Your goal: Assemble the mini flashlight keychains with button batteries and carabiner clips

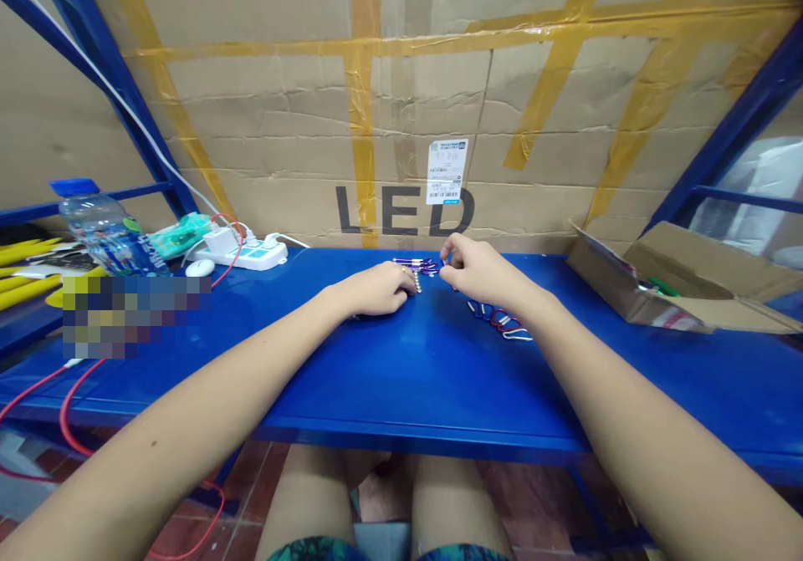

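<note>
- Your left hand (376, 289) lies palm down on the glossy blue metal worktop (401, 377); its fingers (406, 285) curl loosely toward the small purple metal cylinders (417, 266); I cannot tell whether they grip anything
- Your right hand (475, 272) hovers just beside it; its fingers (447, 257) are pinched together at the right end of the cylinders; whether a piece sits between them is too small to tell
- The small purple metal cylinders lie side by side in a short row between your two hands, near the back of the worktop, below the brown taped cardboard wall (439, 84) printed "LED"
- A loose cluster of red, blue and silver metal clips (502, 320) lies on the worktop, just beside your right wrist
- An open brown cardboard box (677, 289) sits well to the right
- On the left stand a white power strip (242, 252), a white computer mouse (201, 267) and a clear plastic water bottle with a blue cap (100, 231); a red cable (75, 394) trails over the edge
</note>
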Tool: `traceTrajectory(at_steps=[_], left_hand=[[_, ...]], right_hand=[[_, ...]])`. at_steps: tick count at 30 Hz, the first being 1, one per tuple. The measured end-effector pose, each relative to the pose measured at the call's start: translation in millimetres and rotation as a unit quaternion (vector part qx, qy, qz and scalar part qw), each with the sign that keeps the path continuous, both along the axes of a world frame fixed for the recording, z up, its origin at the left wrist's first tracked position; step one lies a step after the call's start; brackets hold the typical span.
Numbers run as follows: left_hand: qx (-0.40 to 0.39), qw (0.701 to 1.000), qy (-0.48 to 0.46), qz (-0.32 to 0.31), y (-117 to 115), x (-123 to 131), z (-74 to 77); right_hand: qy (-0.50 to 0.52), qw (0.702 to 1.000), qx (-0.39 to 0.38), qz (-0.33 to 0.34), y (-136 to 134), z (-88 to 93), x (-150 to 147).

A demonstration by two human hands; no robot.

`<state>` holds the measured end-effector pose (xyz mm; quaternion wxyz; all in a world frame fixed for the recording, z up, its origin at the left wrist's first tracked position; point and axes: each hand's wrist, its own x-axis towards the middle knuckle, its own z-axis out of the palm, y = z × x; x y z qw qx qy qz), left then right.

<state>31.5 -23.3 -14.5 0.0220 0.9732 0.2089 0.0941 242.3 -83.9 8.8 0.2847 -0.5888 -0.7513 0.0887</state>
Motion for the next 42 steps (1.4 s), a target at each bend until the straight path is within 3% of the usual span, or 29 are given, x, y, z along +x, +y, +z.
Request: traceTrajectory(at_steps=[16, 22, 28, 32, 37, 42], left_hand=[[0.034, 0.998, -0.017, -0.058, 8, 5, -12.2], [0.067, 0.998, 0.013, -0.01, 4, 5, -12.0], [0.053, 0.998, 0.0, 0.029, -6, 0, -2.5], [0.019, 0.994, -0.098, 0.055, -11, -3, 6.5], [-0.07, 0.953, -0.285, 0.075, -12, -1, 6.3], [-0.09, 0.931, -0.347, 0.071, -16, 5, 1.9]], right_hand=[[0.001, 0.999, -0.012, 0.03, 7, -10.1, -2], [0.003, 0.999, -0.016, 0.051, 8, -11.9, -3], [0.078, 0.991, -0.066, 0.088, 8, -12.2, -2], [0.132, 0.981, -0.109, 0.092, 7, -8.1, -4], [0.175, 0.97, -0.103, 0.136, 8, -7.0, -6], [0.233, 0.951, -0.101, 0.177, 11, -11.5, -5]])
